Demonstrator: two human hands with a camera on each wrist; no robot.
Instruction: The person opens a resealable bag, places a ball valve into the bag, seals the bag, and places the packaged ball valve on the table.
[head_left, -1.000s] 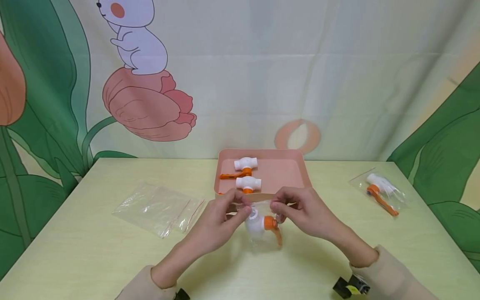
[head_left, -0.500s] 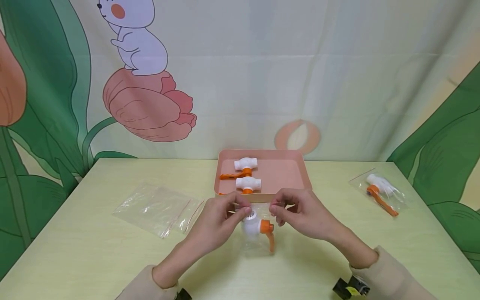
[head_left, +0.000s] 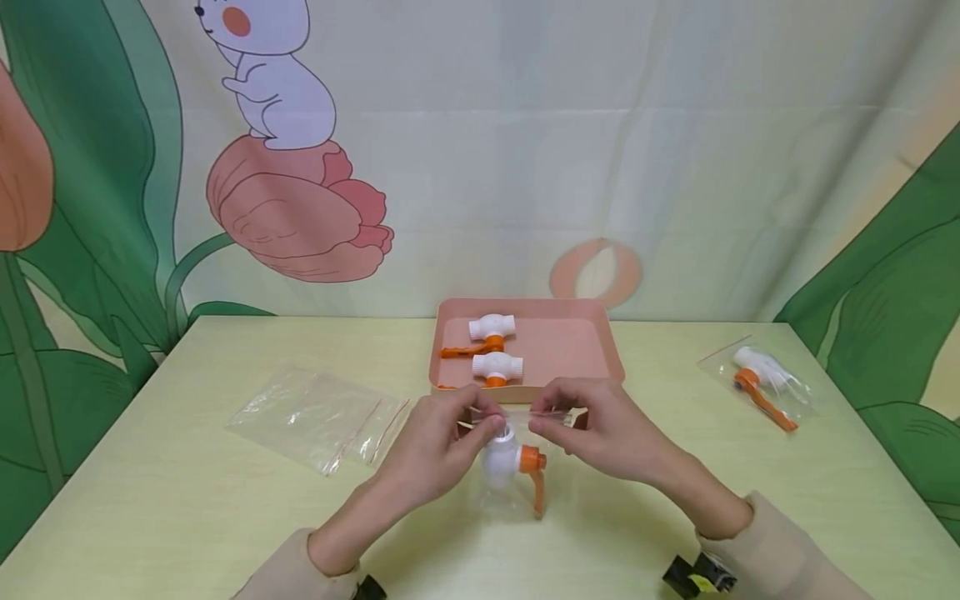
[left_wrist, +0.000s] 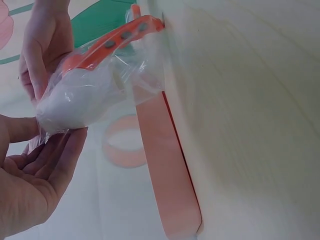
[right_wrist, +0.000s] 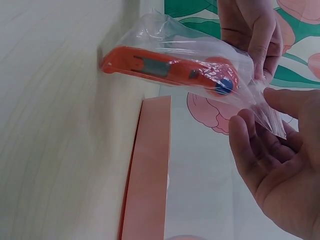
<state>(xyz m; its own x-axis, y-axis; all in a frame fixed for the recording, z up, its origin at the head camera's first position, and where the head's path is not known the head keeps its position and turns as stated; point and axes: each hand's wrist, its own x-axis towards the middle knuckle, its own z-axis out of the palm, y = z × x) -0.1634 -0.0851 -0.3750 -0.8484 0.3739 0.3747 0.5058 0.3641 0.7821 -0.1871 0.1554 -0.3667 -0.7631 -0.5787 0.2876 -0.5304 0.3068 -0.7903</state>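
A clear zip bag (head_left: 491, 498) hangs between both hands just in front of the tray. Inside it is a white ball valve (head_left: 501, 462) with an orange handle (head_left: 538, 492) pointing down. My left hand (head_left: 441, 442) pinches the bag's upper left edge between thumb and fingers. My right hand (head_left: 603, 429) pinches the upper right edge near the seal strip. In the right wrist view the bag's top (right_wrist: 267, 112) is gathered at the right thumb and fingers, and the valve's handle (right_wrist: 170, 70) lies along the bag.
Behind the hands stands a pink tray (head_left: 562, 342) with two white valves (head_left: 492, 327) on its left side. Flat clear bags (head_left: 315, 417) lie on the left of the table. On the right is another bagged valve (head_left: 761, 383).
The bagged valve has swung slightly left and hangs straighter. My right hand's fingertips have shifted a little left along the bag's top edge; the left hand stays almost still.
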